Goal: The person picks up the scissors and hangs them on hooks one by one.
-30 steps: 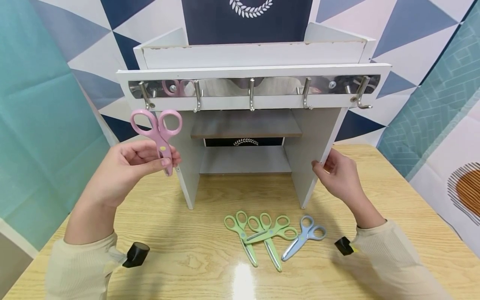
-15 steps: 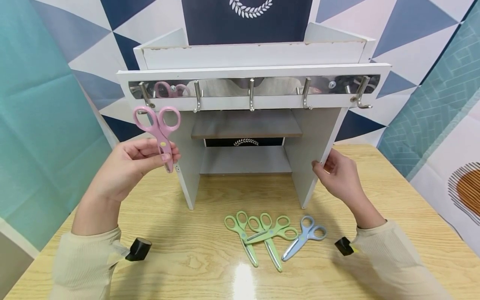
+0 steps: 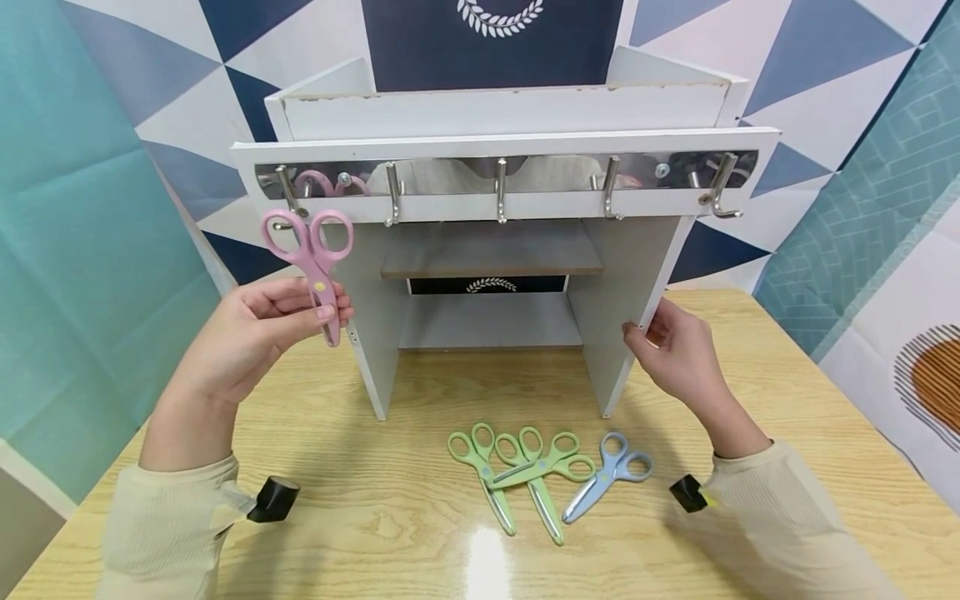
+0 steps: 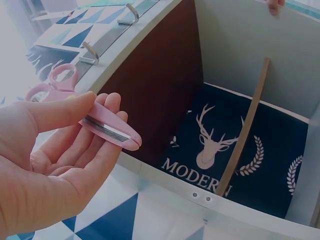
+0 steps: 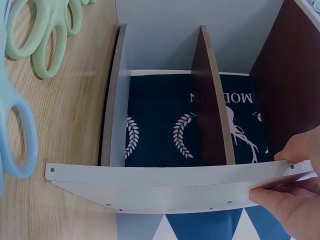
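Note:
My left hand (image 3: 251,333) pinches pink scissors (image 3: 318,279) by the blades, handle loops upward, just in front of the leftmost hook (image 3: 287,190) of a white shelf unit (image 3: 645,275). In the left wrist view the thumb presses on the closed blades of the scissors (image 4: 107,122), and their loops overlap the rail's end. My right hand (image 3: 678,346) grips the front edge of the unit's right side panel, thumb on one face and fingers on the other. On the table before the unit lie three pairs of green scissors (image 3: 542,492), overlapping, and blue scissors (image 3: 609,479).
A metal rail with several hooks (image 3: 501,190) runs across the unit's top front. Beneath it are a grey upper shelf (image 3: 491,250) and a lower shelf (image 3: 491,323). The wooden table (image 3: 375,500) carries everything; patterned cloth (image 3: 187,83) hangs behind.
My left hand has risen slightly with the pink scissors, then shifted a little left, bringing the loops up to the leftmost hook. The right hand stays on the side panel.

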{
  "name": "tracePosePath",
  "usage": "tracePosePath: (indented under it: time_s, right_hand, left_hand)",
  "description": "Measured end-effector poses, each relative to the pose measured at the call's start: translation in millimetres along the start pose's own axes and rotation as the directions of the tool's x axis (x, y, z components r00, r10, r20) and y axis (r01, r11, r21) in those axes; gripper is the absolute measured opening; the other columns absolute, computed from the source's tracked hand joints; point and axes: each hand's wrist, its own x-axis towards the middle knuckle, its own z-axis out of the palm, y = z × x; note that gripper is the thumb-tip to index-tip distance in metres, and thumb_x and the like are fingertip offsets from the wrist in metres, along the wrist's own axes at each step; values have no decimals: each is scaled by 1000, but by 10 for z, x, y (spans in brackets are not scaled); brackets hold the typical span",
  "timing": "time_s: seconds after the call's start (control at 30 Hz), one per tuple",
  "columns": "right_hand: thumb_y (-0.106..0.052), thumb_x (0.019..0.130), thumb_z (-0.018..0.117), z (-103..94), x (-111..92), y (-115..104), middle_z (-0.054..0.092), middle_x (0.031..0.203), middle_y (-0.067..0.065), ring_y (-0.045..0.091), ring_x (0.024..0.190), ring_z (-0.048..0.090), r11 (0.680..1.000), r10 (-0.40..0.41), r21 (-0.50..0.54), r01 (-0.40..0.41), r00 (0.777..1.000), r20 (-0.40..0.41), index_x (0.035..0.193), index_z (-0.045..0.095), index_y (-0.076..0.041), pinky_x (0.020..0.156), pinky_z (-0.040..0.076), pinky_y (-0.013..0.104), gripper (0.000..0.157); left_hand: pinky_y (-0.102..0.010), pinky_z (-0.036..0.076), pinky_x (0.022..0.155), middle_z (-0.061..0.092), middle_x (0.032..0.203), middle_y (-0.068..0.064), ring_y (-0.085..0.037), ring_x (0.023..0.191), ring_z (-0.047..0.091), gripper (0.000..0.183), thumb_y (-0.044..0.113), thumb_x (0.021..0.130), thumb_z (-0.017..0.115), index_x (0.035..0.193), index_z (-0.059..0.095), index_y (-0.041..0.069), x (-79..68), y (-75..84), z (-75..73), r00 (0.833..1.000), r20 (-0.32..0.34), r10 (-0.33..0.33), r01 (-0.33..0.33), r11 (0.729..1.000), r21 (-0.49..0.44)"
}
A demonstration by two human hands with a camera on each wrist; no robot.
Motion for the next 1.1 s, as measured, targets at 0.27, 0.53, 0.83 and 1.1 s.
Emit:
tracePosePath:
  time_s: [0.27,0.53,0.83,1.1]
  right_hand:
    - [-4,87,59,17,-2,-16,70,93,28,-22,77,49,1000,-13,-6,13,999,-37,111,62,8,70,38,-6,28]
    - [-3,87,57,39,-5,9,70,93,29,-25,76,45,1000,-20,-6,19,999,-44,112,61,9,70,38,-6,28]
    - [-4,87,59,39,-11,3,70,95,28,-6,80,60,1000,-3,-10,2,999,-38,113,62,8,70,38,-6,29]
    - [-4,87,58,35,-20,-4,71,90,26,1,79,63,999,-18,-37,16,998,-52,111,63,7,69,39,-4,27]
  left_hand:
    - [-21,52,94,75,101,-2,-14,98,72,24,-8,92,55,105,70,6,7,23,-2,1000,-8,-9,9,1000,-1]
    - [-20,53,93,74,101,-1,-14,97,72,24,-7,91,57,104,71,6,26,43,-16,999,-14,-29,29,1000,3]
    - [-20,53,93,75,99,0,-13,98,72,24,-7,91,58,105,71,7,60,56,-9,999,-3,-37,37,999,19]
    - [-20,53,92,75,98,-1,-13,96,72,23,-6,90,59,104,71,6,88,61,16,1000,-6,-30,30,999,26]
